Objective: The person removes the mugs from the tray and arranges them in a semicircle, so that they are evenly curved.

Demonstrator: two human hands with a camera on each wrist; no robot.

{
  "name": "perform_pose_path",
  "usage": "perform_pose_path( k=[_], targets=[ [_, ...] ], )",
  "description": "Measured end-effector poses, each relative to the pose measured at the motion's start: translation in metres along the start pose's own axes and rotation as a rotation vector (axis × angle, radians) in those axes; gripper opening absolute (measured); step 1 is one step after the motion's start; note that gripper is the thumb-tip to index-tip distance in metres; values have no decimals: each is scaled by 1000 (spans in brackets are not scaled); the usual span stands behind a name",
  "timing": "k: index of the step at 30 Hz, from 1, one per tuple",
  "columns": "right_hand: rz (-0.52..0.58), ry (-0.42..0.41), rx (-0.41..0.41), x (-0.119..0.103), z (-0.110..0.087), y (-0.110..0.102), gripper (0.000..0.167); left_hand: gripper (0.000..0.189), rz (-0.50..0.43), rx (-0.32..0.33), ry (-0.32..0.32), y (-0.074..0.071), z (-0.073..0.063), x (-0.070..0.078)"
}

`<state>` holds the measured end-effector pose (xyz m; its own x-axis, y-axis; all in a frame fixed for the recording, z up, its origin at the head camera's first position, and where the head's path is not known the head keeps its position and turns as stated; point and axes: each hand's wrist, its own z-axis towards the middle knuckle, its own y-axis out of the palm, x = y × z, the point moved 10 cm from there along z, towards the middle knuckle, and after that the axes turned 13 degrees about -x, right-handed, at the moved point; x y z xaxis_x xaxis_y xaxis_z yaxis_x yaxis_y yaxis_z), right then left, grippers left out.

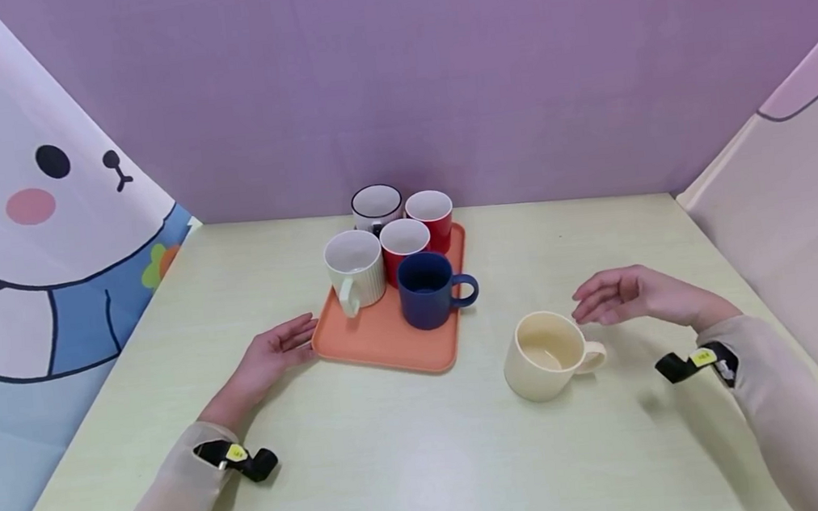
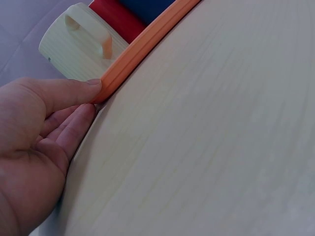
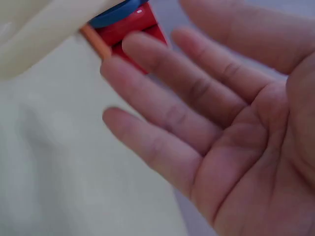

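Note:
My left hand (image 1: 280, 352) is at the left front corner of an orange tray (image 1: 381, 355). In the left wrist view, the thumb (image 2: 74, 92) and fingers pinch the tray's edge at the corner. To the right, a cream mug (image 1: 540, 378) stands upright on the table, its handle facing right. My right hand (image 1: 620, 295) hovers beside that handle, fingers spread and slightly bent, holding nothing. The tray carries a ribbed white mug (image 1: 363, 280), a navy mug (image 1: 424, 307), two red mugs with white insides (image 1: 394, 269), and a white mug with a dark rim (image 1: 369, 220).
The mugs are crowded toward the tray's back. A purple backdrop (image 1: 394, 86) rises behind the pale table (image 1: 398, 467). A cartoon-printed cloth (image 1: 23, 265) hangs at the left, and another cloth (image 1: 798, 197) at the right.

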<state>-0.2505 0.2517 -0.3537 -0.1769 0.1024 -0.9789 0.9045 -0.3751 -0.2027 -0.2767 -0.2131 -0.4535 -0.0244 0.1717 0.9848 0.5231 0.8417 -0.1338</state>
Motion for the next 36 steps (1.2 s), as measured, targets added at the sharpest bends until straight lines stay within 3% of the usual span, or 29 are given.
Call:
perform_pose_path(
  k=[5,13,20,26,36],
  targets=[
    [-110,70,113,-12,11,-18,39,65,-7,1,8,0,0,0],
    [-163,133,213,-28,40,-33,31,66,0,-3,3,1,1,0],
    [-219,268,282,-32,69,-44,36,66,4,-4,1,0,0,1],
    [-245,366,282,-30,93,-50,34,65,7,-7,-3,1,1,1],
    [-272,412,219,-21,131,-50,29,66,14,3,-23,1,0,1]
  ],
)
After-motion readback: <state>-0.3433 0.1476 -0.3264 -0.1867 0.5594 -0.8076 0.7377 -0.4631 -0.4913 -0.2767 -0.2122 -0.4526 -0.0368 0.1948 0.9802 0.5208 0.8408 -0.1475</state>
